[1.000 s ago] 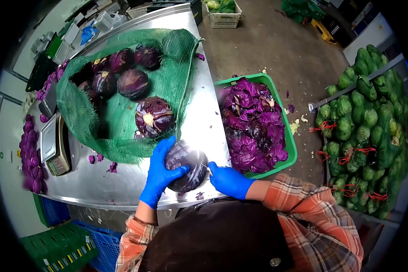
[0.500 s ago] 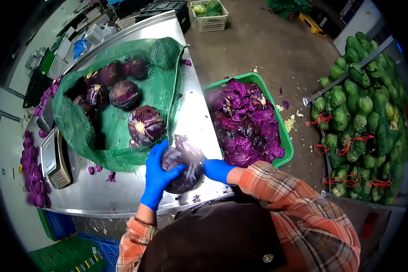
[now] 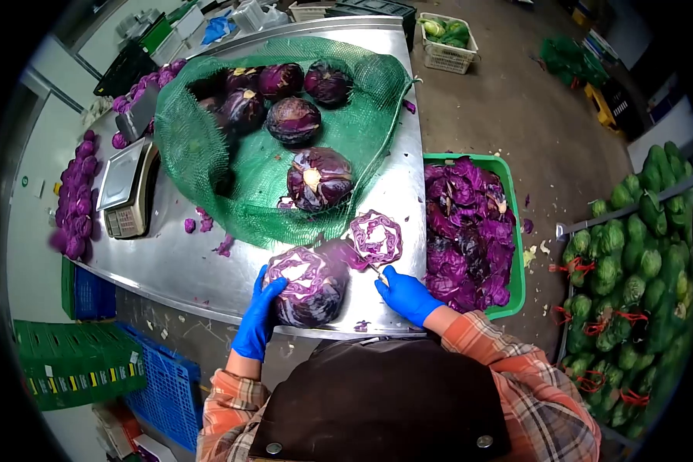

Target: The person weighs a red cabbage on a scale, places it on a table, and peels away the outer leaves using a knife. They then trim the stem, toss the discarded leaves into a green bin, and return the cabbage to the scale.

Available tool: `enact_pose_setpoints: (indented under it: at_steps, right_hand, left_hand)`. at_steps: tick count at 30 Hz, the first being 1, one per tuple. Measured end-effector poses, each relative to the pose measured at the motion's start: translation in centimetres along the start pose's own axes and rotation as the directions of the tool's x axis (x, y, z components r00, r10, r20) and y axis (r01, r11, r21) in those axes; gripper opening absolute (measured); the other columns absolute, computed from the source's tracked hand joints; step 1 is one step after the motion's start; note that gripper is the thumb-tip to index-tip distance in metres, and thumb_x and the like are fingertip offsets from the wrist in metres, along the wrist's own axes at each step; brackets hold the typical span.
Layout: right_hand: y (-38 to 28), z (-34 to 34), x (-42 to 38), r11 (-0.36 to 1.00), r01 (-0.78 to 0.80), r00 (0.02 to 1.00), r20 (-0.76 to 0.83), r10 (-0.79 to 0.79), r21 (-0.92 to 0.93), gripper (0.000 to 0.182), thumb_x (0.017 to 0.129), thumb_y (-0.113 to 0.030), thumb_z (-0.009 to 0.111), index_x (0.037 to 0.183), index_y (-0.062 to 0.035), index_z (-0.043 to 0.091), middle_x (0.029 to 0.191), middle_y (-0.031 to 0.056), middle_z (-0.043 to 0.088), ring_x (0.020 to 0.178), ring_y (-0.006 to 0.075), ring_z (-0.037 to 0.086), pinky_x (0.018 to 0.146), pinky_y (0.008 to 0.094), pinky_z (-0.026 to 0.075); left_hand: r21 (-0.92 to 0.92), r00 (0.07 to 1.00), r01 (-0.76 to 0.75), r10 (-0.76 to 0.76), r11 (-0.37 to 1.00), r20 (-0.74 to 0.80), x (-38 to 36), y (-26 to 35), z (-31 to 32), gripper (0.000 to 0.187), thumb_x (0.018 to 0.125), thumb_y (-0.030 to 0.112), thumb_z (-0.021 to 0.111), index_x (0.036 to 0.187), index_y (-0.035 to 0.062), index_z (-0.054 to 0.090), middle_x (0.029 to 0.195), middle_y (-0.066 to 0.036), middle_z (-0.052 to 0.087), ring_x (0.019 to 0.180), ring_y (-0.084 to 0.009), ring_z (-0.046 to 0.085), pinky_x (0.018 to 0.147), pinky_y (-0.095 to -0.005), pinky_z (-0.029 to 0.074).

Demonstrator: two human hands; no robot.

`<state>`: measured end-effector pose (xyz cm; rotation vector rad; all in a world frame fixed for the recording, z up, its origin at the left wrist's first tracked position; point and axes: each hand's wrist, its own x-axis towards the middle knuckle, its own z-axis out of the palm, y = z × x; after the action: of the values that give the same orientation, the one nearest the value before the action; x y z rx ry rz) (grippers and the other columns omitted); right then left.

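Observation:
My left hand (image 3: 260, 312), in a blue glove, grips the left side of a red cabbage (image 3: 312, 296) near the table's front edge. The cabbage shows a pale cut face on top. In my right hand (image 3: 408, 296), also gloved in blue, is the handle of a knife (image 3: 379, 274), its blade mostly hidden. A cut slice (image 3: 376, 238) with white and purple rings lies just beyond the knife on the metal table (image 3: 262, 285). Behind it, an open green mesh bag (image 3: 246, 200) holds several whole red cabbages (image 3: 293, 121).
A green bin (image 3: 519, 262) of purple leaves stands right of the table. Left are a scale (image 3: 129, 189) and a row of small purple cabbages (image 3: 77, 200). Netted green vegetables (image 3: 639, 285) are stacked far right, and crates (image 3: 77, 366) stand lower left.
The cabbage now has an exposed cut face, and a slice lies apart from it. The knife has come into view at my right hand. The whole view has shifted, with the table further right.

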<state>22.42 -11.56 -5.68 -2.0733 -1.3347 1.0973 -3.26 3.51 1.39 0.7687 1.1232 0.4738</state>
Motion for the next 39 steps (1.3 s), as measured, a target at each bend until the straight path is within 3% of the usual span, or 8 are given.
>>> enact_pose_setpoints:
  at_steps: [6,9,12,15,22,28,34,39]
  right_hand:
    - [6.4,-3.3,-3.2,0.982,-0.186,0.954,-0.243,0.175,-0.023,0.033,0.094,-0.036,0.045,0.108,-0.0065,0.048,0.084,0.0287,0.062,0.079,0.0475,0.060,0.067,0.0536,0.048]
    - [10.2,-6.9,-5.5,0.927,-0.354,0.846,-0.380,0.375,0.127,0.036,0.092,-0.037,0.058,0.111,-0.0074,0.050,0.089,0.0268,0.064,0.083,0.0442,0.062,0.067,0.0473,0.049]
    - [7.0,-8.7,-7.7,0.968,-0.183,0.936,-0.272,0.225,0.173,0.032,0.091,-0.029,0.061,0.113,-0.0067,0.055,0.093,0.0196,0.065,0.084,0.0355,0.065,0.071,0.0390,0.051]
    - [3.6,-7.8,-7.8,0.948,0.308,0.921,-0.223,-0.319,-0.084,0.027,0.088,-0.026,0.062,0.107,-0.0079,0.058,0.090,0.0168,0.062,0.079,0.0362,0.064,0.065,0.0413,0.052]
    - [1.3,-6.0,-4.1,0.907,0.377,0.908,-0.115,-0.402,-0.189,0.020,0.089,-0.024,0.058,0.103,-0.0097,0.059,0.091,0.0131,0.061,0.077,0.0339,0.063,0.062,0.0416,0.051]
    - [9.6,-7.9,-7.5,0.925,0.304,0.937,-0.102,-0.334,-0.230,0.019,0.088,-0.025,0.059,0.100,-0.0111,0.060,0.087,0.0118,0.061,0.072,0.0327,0.062,0.059,0.0418,0.049]
    - [0.2,-8.9,-3.2,0.870,0.442,0.887,-0.035,-0.460,-0.218,0.019,0.088,-0.026,0.058,0.099,-0.0110,0.060,0.087,0.0107,0.061,0.072,0.0324,0.062,0.059,0.0414,0.049]
    - [4.5,-8.9,-2.4,0.841,0.466,0.883,0.094,-0.459,-0.273,0.017,0.086,-0.024,0.057,0.095,-0.0099,0.058,0.089,0.0122,0.059,0.079,0.0345,0.060,0.063,0.0420,0.049]
  left_hand:
    - [-0.211,0.958,-0.201,0.237,0.957,0.161,0.3,-2.6,0.0,0.075,0.082,0.020,0.064,0.146,0.0070,0.027,0.138,-0.015,0.044,0.124,-0.0281,0.048,0.103,-0.0402,0.042]
    - [-0.107,0.927,-0.320,0.334,0.941,0.172,1.8,-3.6,2.5,0.082,0.079,0.012,0.066,0.149,0.0083,0.022,0.143,-0.015,0.037,0.128,-0.0261,0.043,0.106,-0.0375,0.037]
    - [-0.040,0.871,-0.380,0.372,0.924,0.320,2.8,-2.1,5.9,0.086,0.079,0.010,0.066,0.151,0.0082,0.018,0.145,-0.014,0.034,0.132,-0.0248,0.037,0.110,-0.0349,0.032]
    - [0.038,0.885,-0.367,0.336,0.929,0.323,4.5,-2.0,6.7,0.079,0.080,0.012,0.069,0.147,0.0070,0.026,0.143,-0.014,0.037,0.128,-0.0235,0.041,0.108,-0.0344,0.034]
    - [0.054,0.887,-0.316,0.274,0.947,0.372,5.2,0.1,6.9,0.070,0.081,0.011,0.068,0.143,0.0062,0.036,0.135,-0.013,0.048,0.120,-0.0213,0.050,0.103,-0.0335,0.040]
    - [0.035,0.883,-0.287,0.250,0.957,0.398,6.7,0.1,4.3,0.071,0.079,0.017,0.068,0.142,0.0020,0.038,0.137,-0.011,0.048,0.125,-0.0209,0.046,0.108,-0.0328,0.033]
    - [0.106,0.802,-0.322,0.212,0.941,0.559,7.9,1.1,4.5,0.076,0.072,0.012,0.067,0.142,0.0022,0.038,0.144,-0.011,0.043,0.133,-0.0218,0.039,0.112,-0.0338,0.028]
    - [0.236,0.733,-0.363,0.120,0.901,0.669,6.4,3.4,5.5,0.079,0.070,0.011,0.069,0.143,0.0040,0.039,0.147,-0.010,0.040,0.137,-0.0224,0.034,0.114,-0.0351,0.025]
